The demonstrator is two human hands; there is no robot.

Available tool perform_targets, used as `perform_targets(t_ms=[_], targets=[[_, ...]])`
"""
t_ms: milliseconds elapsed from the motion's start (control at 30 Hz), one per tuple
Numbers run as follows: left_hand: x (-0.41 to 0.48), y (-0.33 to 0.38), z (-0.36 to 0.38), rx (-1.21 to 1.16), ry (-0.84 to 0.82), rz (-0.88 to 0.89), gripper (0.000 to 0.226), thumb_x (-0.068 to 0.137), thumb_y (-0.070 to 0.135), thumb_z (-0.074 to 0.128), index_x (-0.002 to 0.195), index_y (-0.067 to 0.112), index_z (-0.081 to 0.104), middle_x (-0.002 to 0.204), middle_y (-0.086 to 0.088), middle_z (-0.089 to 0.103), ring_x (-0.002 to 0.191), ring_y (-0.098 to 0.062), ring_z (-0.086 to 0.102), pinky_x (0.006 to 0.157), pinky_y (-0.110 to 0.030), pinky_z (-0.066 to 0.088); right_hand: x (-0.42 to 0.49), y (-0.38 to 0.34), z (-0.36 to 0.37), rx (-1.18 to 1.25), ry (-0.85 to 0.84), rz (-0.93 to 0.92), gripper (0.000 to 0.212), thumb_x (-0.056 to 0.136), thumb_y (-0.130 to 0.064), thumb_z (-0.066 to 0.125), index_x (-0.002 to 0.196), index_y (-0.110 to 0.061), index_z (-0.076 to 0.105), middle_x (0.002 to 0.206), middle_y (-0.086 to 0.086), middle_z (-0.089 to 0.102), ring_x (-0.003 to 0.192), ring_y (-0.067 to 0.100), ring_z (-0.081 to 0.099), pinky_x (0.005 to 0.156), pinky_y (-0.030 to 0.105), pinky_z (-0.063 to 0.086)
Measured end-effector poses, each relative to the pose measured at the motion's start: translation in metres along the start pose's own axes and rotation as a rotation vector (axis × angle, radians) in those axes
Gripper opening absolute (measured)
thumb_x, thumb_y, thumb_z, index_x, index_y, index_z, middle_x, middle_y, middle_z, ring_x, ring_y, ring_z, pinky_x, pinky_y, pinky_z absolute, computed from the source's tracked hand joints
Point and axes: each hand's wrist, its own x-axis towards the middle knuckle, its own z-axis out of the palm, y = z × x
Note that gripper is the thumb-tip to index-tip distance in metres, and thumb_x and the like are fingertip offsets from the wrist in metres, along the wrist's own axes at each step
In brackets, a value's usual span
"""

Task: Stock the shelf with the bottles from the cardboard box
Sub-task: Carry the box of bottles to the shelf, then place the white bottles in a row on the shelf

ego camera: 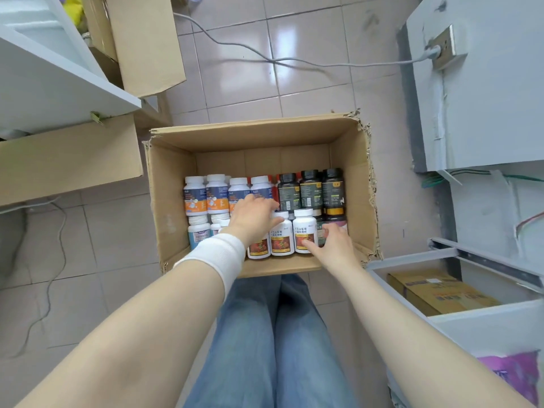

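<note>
An open cardboard box (173, 201) stands on the tiled floor in front of me, packed with upright bottles. White bottles with blue and orange labels (194, 195) fill the back left, black bottles (310, 188) the back right, white bottles with red labels (304, 231) the front. My left hand (253, 216), white band at the wrist, lies with fingers spread over the tops of the front white bottles. My right hand (332, 240) reaches in from the right, fingers touching the side of the rightmost red-labelled bottle. Neither hand has lifted a bottle. The white shelf (59, 83) is at upper left.
More cardboard boxes (67, 160) sit under and beside the shelf at left. A grey cable (265, 57) runs across the floor to a wall socket (447, 45). An open grey drawer (471, 319) with a yellow box juts out at right. My legs are below the box.
</note>
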Motion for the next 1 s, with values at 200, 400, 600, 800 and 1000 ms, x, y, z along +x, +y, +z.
perform_targets(t_ms=[200, 400, 600, 800, 1000], targets=[[0.018, -0.002, 0.006, 0.018, -0.092, 0.020, 0.047, 0.093, 0.050, 0.047, 0.132, 0.024, 0.051, 0.127, -0.004, 0.060, 0.124, -0.025, 0.042, 0.099, -0.037, 0.034, 0.019, -0.005, 0.008, -0.004, -0.059, 0.060, 0.079, 0.074, -0.052, 0.070, 0.133, -0.007, 0.043, 0.133, 0.008, 0.050, 0.123, 0.024, 0.047, 0.094, 0.036, 0.044], [0.011, -0.004, 0.006, -0.132, -0.067, 0.013, 0.048, 0.089, 0.048, 0.055, 0.128, 0.020, 0.056, 0.128, -0.003, 0.059, 0.123, -0.024, 0.045, 0.102, -0.036, 0.037, 0.021, -0.007, 0.010, 0.065, -0.085, 0.122, 0.068, 0.073, -0.042, 0.075, 0.125, -0.006, 0.052, 0.125, 0.010, 0.059, 0.113, 0.025, 0.056, 0.091, 0.036, 0.049], [-0.036, 0.002, -0.028, -0.449, 0.031, 0.053, 0.043, 0.091, 0.036, 0.057, 0.129, 0.016, 0.053, 0.132, -0.003, 0.055, 0.118, -0.017, 0.051, 0.092, -0.026, 0.040, -0.022, -0.009, -0.026, 0.315, -0.086, 0.087, 0.052, 0.079, -0.029, 0.073, 0.124, -0.009, 0.054, 0.125, 0.007, 0.060, 0.115, 0.023, 0.056, 0.092, 0.033, 0.044], [-0.093, 0.009, -0.072, -0.727, 0.114, 0.114, 0.039, 0.090, 0.032, 0.060, 0.125, 0.018, 0.053, 0.128, -0.002, 0.053, 0.104, -0.012, 0.054, 0.083, -0.025, 0.043, -0.092, -0.002, -0.055, 0.577, 0.026, 0.028, 0.063, 0.075, -0.024, 0.077, 0.129, -0.006, 0.048, 0.124, 0.008, 0.058, 0.101, 0.017, 0.054, 0.090, 0.032, 0.045], [-0.158, 0.020, -0.103, -0.819, 0.232, 0.273, 0.040, 0.088, 0.026, 0.063, 0.125, 0.013, 0.055, 0.109, 0.003, 0.059, 0.097, -0.009, 0.055, 0.064, -0.007, 0.047, -0.185, 0.002, -0.058, 0.868, 0.250, 0.005, 0.057, 0.079, -0.016, 0.073, 0.127, -0.003, 0.047, 0.114, 0.008, 0.058, 0.099, 0.017, 0.055, 0.090, 0.033, 0.047]])
